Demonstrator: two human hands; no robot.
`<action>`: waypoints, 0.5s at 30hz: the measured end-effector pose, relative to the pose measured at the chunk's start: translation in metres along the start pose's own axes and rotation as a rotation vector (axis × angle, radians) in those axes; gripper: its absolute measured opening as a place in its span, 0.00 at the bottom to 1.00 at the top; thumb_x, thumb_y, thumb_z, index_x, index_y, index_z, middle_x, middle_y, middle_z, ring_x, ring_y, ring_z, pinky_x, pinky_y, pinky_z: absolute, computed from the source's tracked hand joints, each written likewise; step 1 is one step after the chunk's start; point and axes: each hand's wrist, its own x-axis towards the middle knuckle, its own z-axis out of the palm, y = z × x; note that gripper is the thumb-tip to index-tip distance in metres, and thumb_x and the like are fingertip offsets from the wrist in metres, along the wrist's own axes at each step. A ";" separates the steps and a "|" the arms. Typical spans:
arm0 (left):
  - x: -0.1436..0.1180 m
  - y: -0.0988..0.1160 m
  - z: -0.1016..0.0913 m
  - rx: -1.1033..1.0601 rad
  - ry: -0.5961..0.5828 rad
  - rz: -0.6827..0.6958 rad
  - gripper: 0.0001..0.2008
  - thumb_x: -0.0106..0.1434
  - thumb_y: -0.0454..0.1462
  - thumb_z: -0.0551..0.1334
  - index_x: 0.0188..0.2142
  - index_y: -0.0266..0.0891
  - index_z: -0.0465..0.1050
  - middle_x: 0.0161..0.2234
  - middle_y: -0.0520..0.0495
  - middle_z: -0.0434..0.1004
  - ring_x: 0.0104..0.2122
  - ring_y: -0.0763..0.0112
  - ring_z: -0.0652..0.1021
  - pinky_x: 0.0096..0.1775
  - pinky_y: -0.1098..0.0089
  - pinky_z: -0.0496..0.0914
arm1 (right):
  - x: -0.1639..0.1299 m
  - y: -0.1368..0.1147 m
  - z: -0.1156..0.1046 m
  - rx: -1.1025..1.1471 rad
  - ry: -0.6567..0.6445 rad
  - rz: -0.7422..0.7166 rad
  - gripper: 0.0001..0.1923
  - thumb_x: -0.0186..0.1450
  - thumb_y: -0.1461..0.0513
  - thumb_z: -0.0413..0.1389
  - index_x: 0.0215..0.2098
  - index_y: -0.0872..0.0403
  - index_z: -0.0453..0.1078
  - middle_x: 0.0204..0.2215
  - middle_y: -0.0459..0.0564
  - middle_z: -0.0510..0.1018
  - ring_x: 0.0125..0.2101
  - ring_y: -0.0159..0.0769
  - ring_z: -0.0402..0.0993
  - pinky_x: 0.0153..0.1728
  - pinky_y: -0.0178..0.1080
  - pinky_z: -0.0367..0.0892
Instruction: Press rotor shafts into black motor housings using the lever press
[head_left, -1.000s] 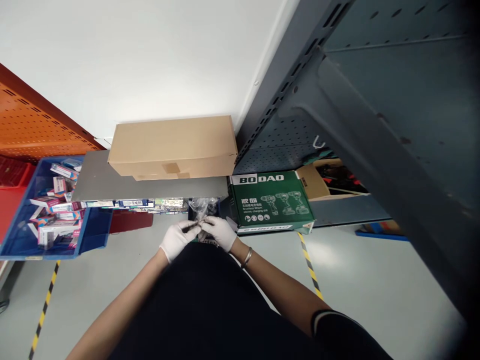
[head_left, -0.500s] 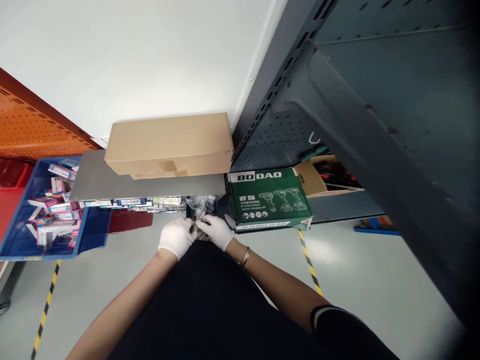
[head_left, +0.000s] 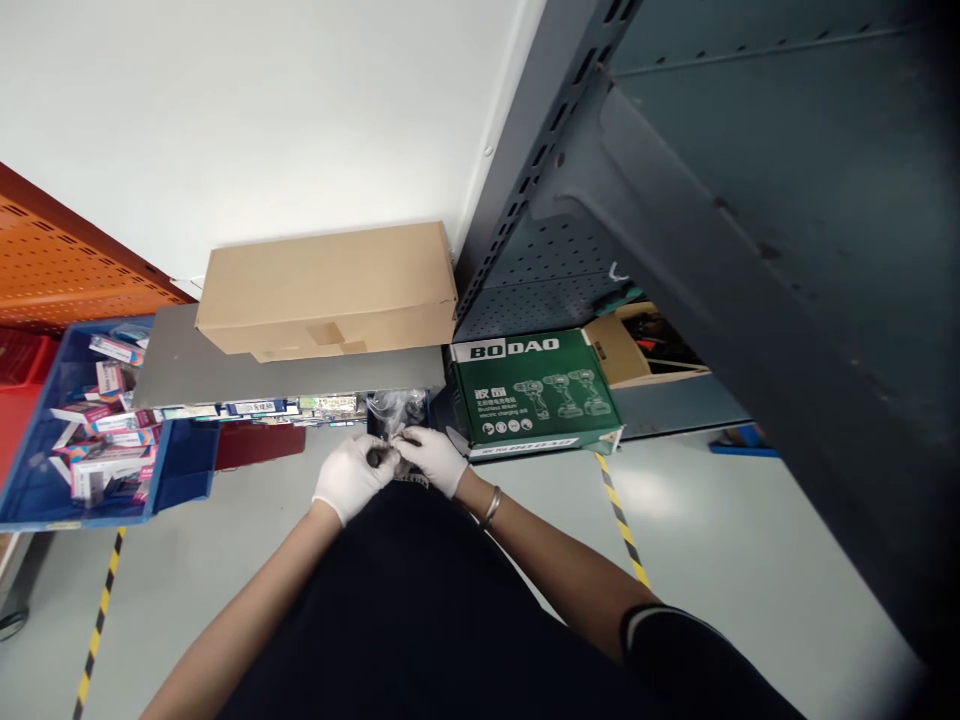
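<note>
— Both hands are sitting a little further left and lower than a moment ago, and the left hand [head_left: 351, 477] is closing tighter around the small dark part [head_left: 375, 458].

— What is the right hand [head_left: 433, 459] doing?

— It is pinching the clear plastic bag [head_left: 395, 410] at its lower edge, fingers curled, touching the left hand's fingertips.

— Where is the bag lying?

— It is hanging just under the grey shelf [head_left: 180, 370] that is carrying the cardboard box [head_left: 326, 288], beside the green drill box [head_left: 534, 392]. A blue bin [head_left: 184, 460] is standing well to the left.
</note>
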 end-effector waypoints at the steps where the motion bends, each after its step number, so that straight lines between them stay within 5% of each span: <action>1: -0.001 0.002 0.000 0.019 0.003 -0.004 0.09 0.59 0.42 0.62 0.32 0.40 0.78 0.31 0.45 0.80 0.31 0.65 0.78 0.36 0.69 0.68 | 0.000 0.000 0.000 -0.004 -0.005 -0.002 0.14 0.63 0.53 0.53 0.31 0.54 0.74 0.31 0.49 0.80 0.36 0.40 0.74 0.39 0.37 0.66; 15: 0.000 0.001 -0.009 -0.091 -0.105 -0.079 0.12 0.63 0.40 0.57 0.29 0.41 0.77 0.28 0.52 0.79 0.30 0.71 0.77 0.34 0.75 0.69 | 0.002 -0.010 -0.004 -0.092 -0.087 -0.031 0.08 0.61 0.59 0.54 0.26 0.54 0.69 0.27 0.47 0.77 0.32 0.37 0.72 0.37 0.36 0.63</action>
